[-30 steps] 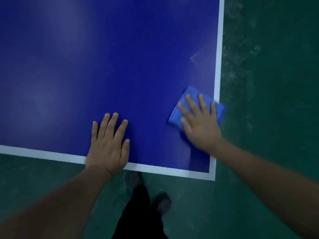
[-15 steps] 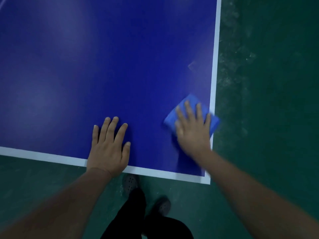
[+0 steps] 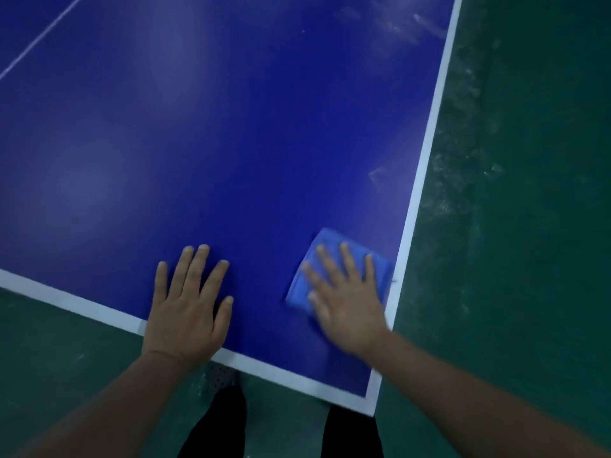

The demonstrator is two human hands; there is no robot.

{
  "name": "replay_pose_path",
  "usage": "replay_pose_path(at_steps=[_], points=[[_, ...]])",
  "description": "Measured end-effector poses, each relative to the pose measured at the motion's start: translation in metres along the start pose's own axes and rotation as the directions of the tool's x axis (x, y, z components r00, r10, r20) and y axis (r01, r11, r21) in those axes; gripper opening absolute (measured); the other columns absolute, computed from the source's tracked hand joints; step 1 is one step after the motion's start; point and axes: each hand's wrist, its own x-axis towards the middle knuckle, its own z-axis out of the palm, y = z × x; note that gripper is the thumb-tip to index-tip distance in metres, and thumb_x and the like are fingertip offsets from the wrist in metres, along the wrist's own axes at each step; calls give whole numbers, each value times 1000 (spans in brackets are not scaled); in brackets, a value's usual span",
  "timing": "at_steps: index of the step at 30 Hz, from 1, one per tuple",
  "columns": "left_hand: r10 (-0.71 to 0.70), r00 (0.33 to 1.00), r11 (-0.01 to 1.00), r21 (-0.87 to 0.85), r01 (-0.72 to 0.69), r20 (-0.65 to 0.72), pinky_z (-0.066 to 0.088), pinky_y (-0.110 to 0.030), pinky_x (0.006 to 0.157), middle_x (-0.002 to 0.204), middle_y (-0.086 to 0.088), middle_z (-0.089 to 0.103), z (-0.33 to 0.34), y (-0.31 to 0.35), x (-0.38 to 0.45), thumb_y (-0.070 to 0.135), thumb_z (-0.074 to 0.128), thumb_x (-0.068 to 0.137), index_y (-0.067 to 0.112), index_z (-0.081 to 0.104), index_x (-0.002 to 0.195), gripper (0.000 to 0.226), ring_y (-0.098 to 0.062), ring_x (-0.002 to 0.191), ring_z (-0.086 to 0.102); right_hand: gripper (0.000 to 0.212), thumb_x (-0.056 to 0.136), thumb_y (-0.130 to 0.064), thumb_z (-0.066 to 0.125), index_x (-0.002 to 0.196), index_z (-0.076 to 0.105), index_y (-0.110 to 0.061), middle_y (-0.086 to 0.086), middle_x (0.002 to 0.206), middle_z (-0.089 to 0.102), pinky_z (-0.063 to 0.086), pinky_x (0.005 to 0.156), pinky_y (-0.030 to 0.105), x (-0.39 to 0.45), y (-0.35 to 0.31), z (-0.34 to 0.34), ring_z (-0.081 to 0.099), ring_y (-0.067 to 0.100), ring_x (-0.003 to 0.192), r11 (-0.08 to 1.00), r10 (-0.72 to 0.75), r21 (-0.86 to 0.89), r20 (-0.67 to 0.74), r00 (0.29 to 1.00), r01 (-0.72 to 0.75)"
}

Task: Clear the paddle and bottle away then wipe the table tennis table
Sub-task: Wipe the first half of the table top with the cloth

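Observation:
The dark blue table tennis table [image 3: 231, 143] with white border lines fills most of the view; its near right corner lies in front of me. A folded blue cloth [image 3: 325, 246] lies flat on the surface close to the right edge. My right hand [image 3: 347, 302] presses on the cloth with straight, spread fingers and looks motion-blurred. My left hand [image 3: 190, 305] rests flat on the table near the front edge, fingers straight. No paddle or bottle is in view.
Green floor [image 3: 529, 226] surrounds the table on the right and in front. My dark trouser legs and a perforated shoe [image 3: 220, 376] show below the front edge. Dusty streaks [image 3: 396, 24] mark the table's far right part.
My right hand has slid the cloth along the right edge toward the near corner. The view has tilted and shifted. My left hand stays flat in the same place.

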Motion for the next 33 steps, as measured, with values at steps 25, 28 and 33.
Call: replay_pose_path(at_steps=[25,28,33], points=[[-446,894,890,-123,438,-45,3,-55,121,162,-9,25,25,112,1,44,23,97,19,38,152,62,-27,152,9,54,103,-50,22,156,13,-42,-7,167,8,2,118,65,229,222,-41,2,30,153,999,-38,20,6,999,38],[-440,897,894,-120,433,-45,3,-55,121,162,-8,24,26,111,4,44,23,98,21,36,152,61,-27,152,8,59,97,-57,10,155,11,-43,-8,167,3,-2,117,65,238,217,-45,-2,30,153,984,148,107,-18,989,-145],[-435,899,895,-137,424,-60,3,-55,121,163,-7,23,29,111,-1,43,23,98,21,36,153,60,-26,153,8,54,99,-46,25,152,32,-36,-1,164,22,12,112,72,71,88,-7,15,38,150,949,-307,71,-27,951,308]])
